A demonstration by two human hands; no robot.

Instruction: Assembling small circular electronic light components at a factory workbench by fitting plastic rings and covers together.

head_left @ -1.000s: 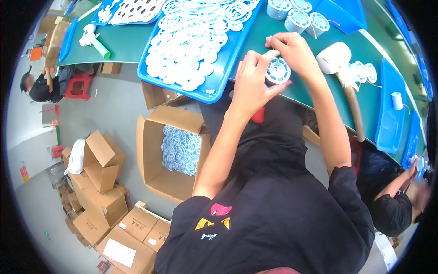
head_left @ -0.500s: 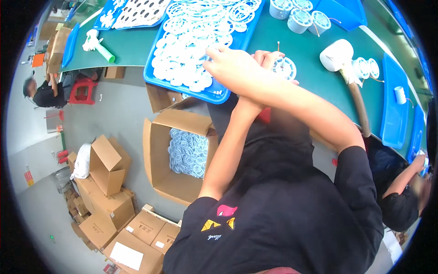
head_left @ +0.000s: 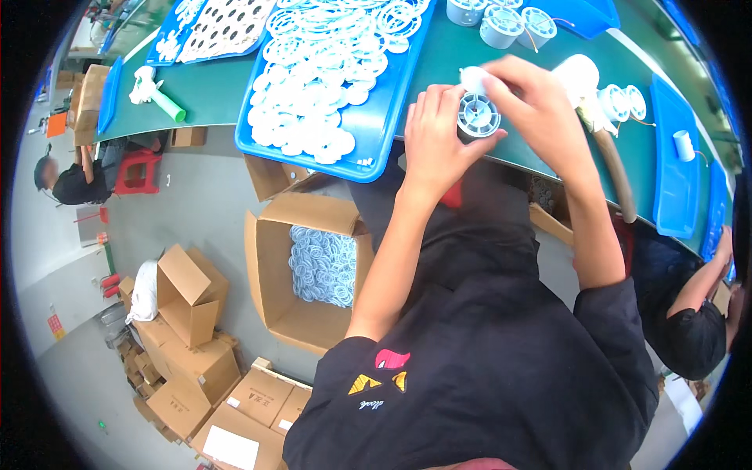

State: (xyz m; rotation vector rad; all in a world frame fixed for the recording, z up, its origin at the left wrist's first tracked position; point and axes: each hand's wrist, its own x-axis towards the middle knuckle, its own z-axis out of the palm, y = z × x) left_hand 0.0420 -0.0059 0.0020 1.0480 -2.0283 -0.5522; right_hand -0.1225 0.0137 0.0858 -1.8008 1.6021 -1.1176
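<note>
The small spool (head_left: 479, 115) is a round piece of pale grey plastic with a spoked, wheel-like face turned up toward the camera, its ribs running out from a small hub. It sits above the near edge of the green tabletop (head_left: 439, 70), between both hands. The left hand (head_left: 435, 141) cups it from the left, fingers curled around its rim, and the right hand (head_left: 533, 110) closes over it from the right, fingertips pinching a small white part against its top edge.

To the left lies a shallow blue tray (head_left: 376, 133), smooth plastic, heaped with flat white rings and discs (head_left: 313, 94). Further along the tabletop stand more grey spools (head_left: 501, 23) with thin wires, and a white roll (head_left: 578, 74). Below on the floor, an open brown cardboard box (head_left: 301, 274) holds a tangle of pale blue-white rings.

Half a second ago the right arm was stretched across the left one, its hand at the tray's rings; now that hand is back at the spool, the arms are uncrossed, and both hands grip the piece together.
</note>
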